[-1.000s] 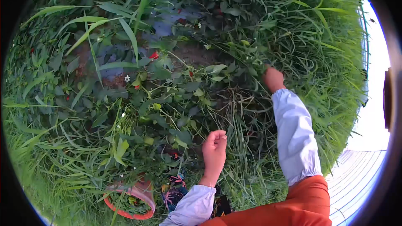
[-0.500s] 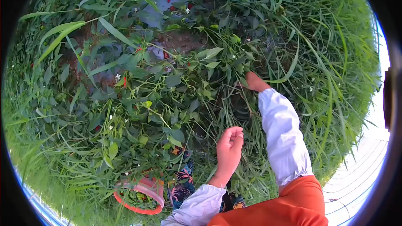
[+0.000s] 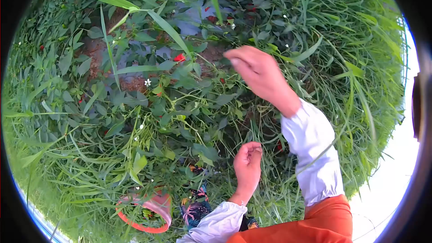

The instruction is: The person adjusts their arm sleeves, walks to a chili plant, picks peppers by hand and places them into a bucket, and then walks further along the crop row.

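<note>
My right hand [image 3: 266,77] is over the pepper plants [image 3: 180,108], its thumb and fingers drawn together and pointing left. Whatever may be between those fingertips is hidden. A red pepper [image 3: 179,57] shows among the leaves to the left of it. Lower down, near my body, my left hand [image 3: 248,167] is curled with the fingers folded in; I cannot see what, if anything, it holds. At the lower left a pink bucket [image 3: 165,207] with an orange-red rim leans in the grass, with green and some reddish peppers [image 3: 148,214] inside.
Tall grass [image 3: 360,85] grows thickly on the right, and long blades [image 3: 168,29] cross above the plants. Pale plastic sheeting [image 3: 191,22] and brown soil [image 3: 94,58] show between the leaves. A leg in patterned cloth [image 3: 195,209] is beside the bucket.
My right hand has come up out of the foliage and moved up and left, into full view. My left hand stays curled in nearly the same place. The view has shifted slightly.
</note>
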{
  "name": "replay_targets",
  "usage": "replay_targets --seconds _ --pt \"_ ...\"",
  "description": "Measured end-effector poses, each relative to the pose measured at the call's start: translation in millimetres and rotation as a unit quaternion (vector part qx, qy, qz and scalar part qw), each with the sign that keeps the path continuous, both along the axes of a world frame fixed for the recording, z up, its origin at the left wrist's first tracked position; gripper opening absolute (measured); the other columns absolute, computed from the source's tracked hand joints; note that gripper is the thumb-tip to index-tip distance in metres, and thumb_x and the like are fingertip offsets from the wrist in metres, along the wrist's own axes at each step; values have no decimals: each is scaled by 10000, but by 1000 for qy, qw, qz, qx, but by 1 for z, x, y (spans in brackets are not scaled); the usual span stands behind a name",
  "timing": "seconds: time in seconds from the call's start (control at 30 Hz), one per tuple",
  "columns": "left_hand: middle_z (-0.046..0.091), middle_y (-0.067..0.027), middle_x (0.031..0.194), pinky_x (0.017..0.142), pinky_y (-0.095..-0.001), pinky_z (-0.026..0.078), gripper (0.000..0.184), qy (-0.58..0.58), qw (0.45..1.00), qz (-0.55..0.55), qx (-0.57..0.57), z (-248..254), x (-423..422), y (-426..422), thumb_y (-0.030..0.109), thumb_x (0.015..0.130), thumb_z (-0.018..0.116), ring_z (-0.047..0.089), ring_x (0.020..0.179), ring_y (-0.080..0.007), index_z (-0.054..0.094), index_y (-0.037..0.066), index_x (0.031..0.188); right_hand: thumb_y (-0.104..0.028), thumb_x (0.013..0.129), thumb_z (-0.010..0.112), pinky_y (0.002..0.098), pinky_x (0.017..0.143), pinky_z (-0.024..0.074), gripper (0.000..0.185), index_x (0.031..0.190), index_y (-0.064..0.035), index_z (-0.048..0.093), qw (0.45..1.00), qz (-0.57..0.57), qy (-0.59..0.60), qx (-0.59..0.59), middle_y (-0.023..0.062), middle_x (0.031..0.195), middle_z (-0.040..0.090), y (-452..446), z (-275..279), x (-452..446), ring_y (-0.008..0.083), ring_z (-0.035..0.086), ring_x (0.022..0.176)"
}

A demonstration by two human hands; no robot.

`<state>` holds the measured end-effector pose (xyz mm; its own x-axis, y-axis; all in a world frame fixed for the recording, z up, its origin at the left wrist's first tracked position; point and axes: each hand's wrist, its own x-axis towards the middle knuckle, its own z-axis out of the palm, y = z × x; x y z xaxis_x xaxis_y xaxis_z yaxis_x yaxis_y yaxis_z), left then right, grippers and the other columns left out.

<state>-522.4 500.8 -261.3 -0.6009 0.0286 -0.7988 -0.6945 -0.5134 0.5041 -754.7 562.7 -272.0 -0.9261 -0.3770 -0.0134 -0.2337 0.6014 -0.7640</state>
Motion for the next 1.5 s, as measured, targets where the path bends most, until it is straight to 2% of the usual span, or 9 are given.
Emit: replay_targets --seconds 0.2,0.47,0.6,0.7,0.77,0.93,1.13,1.27,1.5 --pt "593 -1 864 682 -185 434 115 31 998 53 -10 0 -13 -18 -9 901 531 533 751 -47 577 2 1006 -86 701 605 430 771 505 207 898 -47 656 938 57 101 325 145 895 633 -42 -173 -87 337 615 868" --pt "600 -7 864 672 -182 435 117 24 996 86 25 -4 -24 -38 0 900 531 536 746 -46 583 5 1005 -153 843 512 425 618 502 167 827 -40 634 968 -100 60 224 159 786 658 -61 -186 -84 354 637 735" --pt "597 -7 865 691 -205 437 122 32 996 84 4 -3 -27 -42 -2 900 524 549 775 -70 573 12 1010 -201 740 609 385 675 530 159 804 -70 673 872 92 13 480 160 854 667 -54 -128 -64 309 660 791" --pt "601 -9 875 697 -204 442 139 19 996 88 8 -2 -27 -40 -7 886 529 559 784 -73 575 16 1016 -261 790 604 365 541 510 216 900 -80 649 941 101 -77 313 111 747 648 9 -174 -67 259 647 640" --pt "605 -11 882 703 -204 445 145 20 996 84 15 -2 -27 -38 -5 882 534 567 791 -75 576 16 1019 -289 828 583 331 430 449 273 955 -49 596 885 -86 -431 151 62 648 586 -2 -136 -82 187 587 521" --pt "608 -14 899 711 -209 451 158 4 997 81 17 -1 -23 -37 1 875 543 579 802 -82 570 18 1030 -246 898 507 254 470 417 296 1072 -17 577 919 146 -366 29 21 785 584 66 -176 -85 108 565 616" --pt "485 -96 1200 710 -224 466 629 68 991 112 -3 -2 -36 -46 -17 841 564 547 939 -123 284 77 1397 -309 866 598 402 631 489 316 923 2 595 937 -4 -180 299 190 719 589 53 -172 -22 285 632 705" --pt "326 -105 1337 720 -255 509 861 205 974 -40 -86 19 -64 -56 -12 779 670 480 1044 -162 176 115 1473 -276 838 578 404 657 478 294 883 14 597 970 -29 -169 173 212 785 607 61 -182 29 329 619 718" --pt "588 -78 1134 493 -194 415 484 -61 989 33 134 12 -54 -42 52 856 633 553 725 -85 480 123 1309 -263 824 501 404 644 463 304 790 32 566 960 -120 -243 61 178 695 582 70 -202 40 299 599 668"
